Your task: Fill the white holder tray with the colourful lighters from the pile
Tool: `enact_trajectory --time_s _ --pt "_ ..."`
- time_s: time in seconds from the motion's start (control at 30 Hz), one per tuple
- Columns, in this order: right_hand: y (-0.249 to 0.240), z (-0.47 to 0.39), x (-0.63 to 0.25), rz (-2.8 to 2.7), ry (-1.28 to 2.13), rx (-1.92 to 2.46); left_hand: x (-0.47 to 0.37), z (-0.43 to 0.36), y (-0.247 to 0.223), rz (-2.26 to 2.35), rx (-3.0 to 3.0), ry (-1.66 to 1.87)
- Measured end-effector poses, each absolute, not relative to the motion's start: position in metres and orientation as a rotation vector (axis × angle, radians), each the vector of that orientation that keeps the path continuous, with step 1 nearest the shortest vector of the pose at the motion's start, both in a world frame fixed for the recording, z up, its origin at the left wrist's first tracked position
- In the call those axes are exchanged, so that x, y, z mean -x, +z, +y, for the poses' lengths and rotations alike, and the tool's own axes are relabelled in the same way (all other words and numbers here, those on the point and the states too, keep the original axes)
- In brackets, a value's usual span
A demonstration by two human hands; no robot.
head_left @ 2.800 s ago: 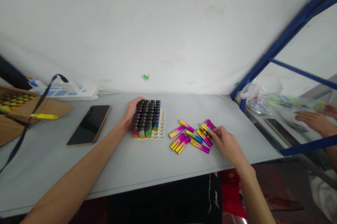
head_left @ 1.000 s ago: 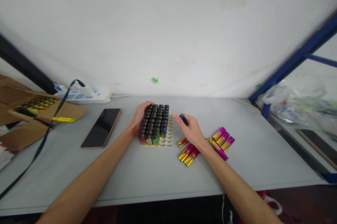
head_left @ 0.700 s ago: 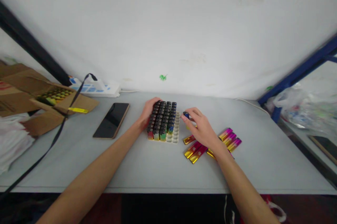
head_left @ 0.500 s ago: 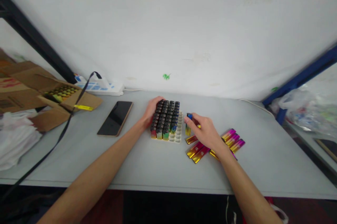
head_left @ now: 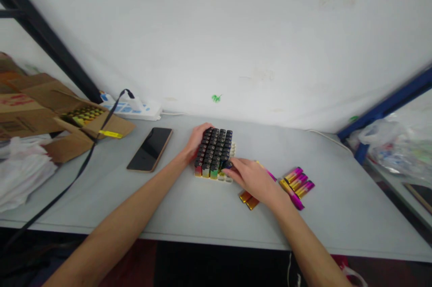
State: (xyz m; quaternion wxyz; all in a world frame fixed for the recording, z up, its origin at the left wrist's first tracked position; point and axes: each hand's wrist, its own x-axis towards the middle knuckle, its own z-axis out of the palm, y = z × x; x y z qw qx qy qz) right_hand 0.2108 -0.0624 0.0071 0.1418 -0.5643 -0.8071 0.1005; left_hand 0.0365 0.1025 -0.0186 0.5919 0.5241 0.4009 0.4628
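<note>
Several black-topped lighters (head_left: 213,147) stand upright in rows in a white tray (head_left: 233,148) with round slots. My left hand (head_left: 197,139) is wrapped round the tray's back left corner, against the lighters. Over the tray's front right part, my right hand (head_left: 248,174) pinches a lighter (head_left: 228,164) by its dark top; its lower part is hidden among the slots and fingers. Gold and magenta lighters (head_left: 297,179) lie on the table right of my right hand, and more gold ones (head_left: 249,199) are partly under it.
A black phone (head_left: 150,149) lies left of my left hand. Farther left are an open cardboard box (head_left: 72,109) of lighters, a white power strip (head_left: 148,110), a dark strap (head_left: 88,156) and white plastic bags (head_left: 25,174). A blue post (head_left: 362,152) stands at the right.
My right hand has moved left with the lighter, from beside the tray to over its front right slots. My left hand keeps its place at the tray.
</note>
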Motion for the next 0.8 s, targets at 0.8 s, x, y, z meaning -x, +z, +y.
enact_trajectory --time_s 0.8 --pt "-0.031 -0.159 -0.311 -1.956 0.168 1.865 -0.037 0.106 -0.021 0.929 -1.183 1.048"
